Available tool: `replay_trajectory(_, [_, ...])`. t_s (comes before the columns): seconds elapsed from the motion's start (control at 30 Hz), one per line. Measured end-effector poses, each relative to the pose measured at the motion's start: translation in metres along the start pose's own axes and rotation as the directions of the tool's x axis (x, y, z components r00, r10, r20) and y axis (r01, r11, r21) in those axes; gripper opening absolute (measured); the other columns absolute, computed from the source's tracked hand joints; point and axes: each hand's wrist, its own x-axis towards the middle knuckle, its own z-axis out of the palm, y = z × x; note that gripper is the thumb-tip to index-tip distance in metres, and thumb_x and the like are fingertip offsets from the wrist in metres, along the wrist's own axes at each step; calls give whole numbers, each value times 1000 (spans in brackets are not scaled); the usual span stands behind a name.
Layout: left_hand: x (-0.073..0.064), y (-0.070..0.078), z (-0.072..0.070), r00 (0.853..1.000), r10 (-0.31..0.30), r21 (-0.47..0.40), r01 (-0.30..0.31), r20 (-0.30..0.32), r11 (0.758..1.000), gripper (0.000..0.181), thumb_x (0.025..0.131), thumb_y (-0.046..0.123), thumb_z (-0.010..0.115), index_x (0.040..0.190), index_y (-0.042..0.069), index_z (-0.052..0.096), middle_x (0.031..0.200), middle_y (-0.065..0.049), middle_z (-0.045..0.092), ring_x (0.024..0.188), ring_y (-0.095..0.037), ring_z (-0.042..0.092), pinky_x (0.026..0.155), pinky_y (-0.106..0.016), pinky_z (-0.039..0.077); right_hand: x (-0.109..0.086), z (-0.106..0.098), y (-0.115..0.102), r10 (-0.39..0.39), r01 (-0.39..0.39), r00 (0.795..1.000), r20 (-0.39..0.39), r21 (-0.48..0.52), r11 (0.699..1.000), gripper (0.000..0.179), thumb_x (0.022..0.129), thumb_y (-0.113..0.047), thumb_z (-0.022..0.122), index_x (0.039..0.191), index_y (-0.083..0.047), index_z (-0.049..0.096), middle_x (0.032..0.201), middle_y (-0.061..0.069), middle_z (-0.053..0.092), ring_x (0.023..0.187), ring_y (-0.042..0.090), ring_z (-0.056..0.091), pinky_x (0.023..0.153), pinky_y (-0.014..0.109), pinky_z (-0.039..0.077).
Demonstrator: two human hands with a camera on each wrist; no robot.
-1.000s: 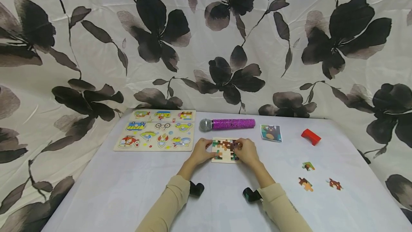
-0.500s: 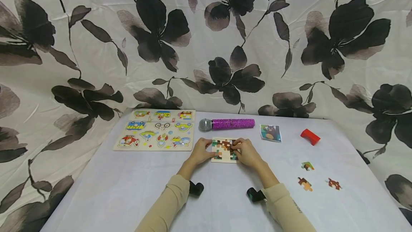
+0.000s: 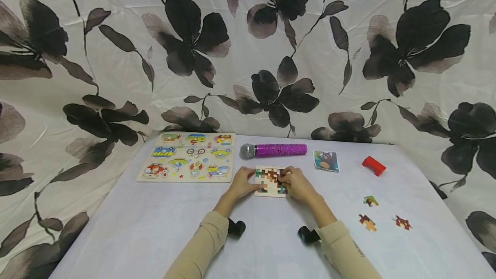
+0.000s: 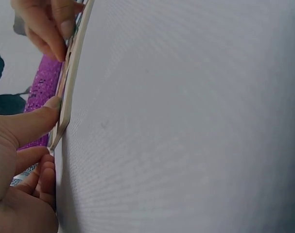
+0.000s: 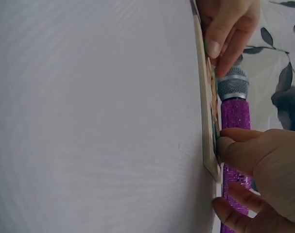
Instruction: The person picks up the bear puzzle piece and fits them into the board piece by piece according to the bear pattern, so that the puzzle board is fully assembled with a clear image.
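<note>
A small wooden jigsaw board (image 3: 273,189), partly filled with brown and green pieces, lies in the middle of the table. My left hand (image 3: 242,183) grips its left edge, thumb on top; the left wrist view shows this thumb (image 4: 38,124) on the rim and the fingers curled below. At the board's right side is my right hand (image 3: 297,184), its thumb and forefinger together on a puzzle piece mostly hidden by the fingers. In the right wrist view, the right hand's (image 5: 268,160) thumb and forefinger meet at the board's surface, with the other fingers loosely bent.
Loose puzzle pieces (image 3: 367,222) lie on the right. Behind the board is a purple glittery microphone (image 3: 280,150), with a bear picture card (image 3: 326,161) and a red block (image 3: 373,165) to its right. A vehicle puzzle board (image 3: 186,157) lies at the back left.
My right hand shifts slightly on the board's right side, its fingers moving a little left and its wrist swinging outward. The left hand keeps its hold.
</note>
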Motion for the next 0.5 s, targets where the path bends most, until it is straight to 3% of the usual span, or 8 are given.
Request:
replay_trajectory(0.13, [0, 0, 1, 1000, 6, 5, -6, -2, 1000, 59, 75, 18, 79, 120, -13, 55, 103, -18, 54, 92, -26, 51, 86, -42, 46, -2, 1, 3, -1, 1, 1000, -14, 10, 1000, 18, 81, 1, 69, 98, -2, 73, 111, 15, 56, 98, 33, 49, 85, 44, 44])
replay_trajectory(0.3, [1, -1, 1, 1000, 18, 16, -18, -2, 1000, 60, 75, 18, 79, 120, -14, 55, 102, -18, 54, 90, -25, 50, 83, -40, 47, 0, 0, 5, -47, 48, 999, -20, 29, 998, 20, 81, 2, 67, 101, 3, 71, 96, 12, 62, 90, 29, 57, 83, 42, 47])
replay_trajectory(0.5, [0, -1, 0, 1000, 2, 10, -2, 2, 1000, 59, 75, 18, 79, 119, -13, 55, 102, -18, 53, 91, -26, 50, 84, -40, 47, 1, -1, 7, -63, 63, 998, -7, 53, 997, 21, 82, 1, 67, 102, 6, 69, 99, 16, 65, 95, 33, 60, 88, 44, 48])
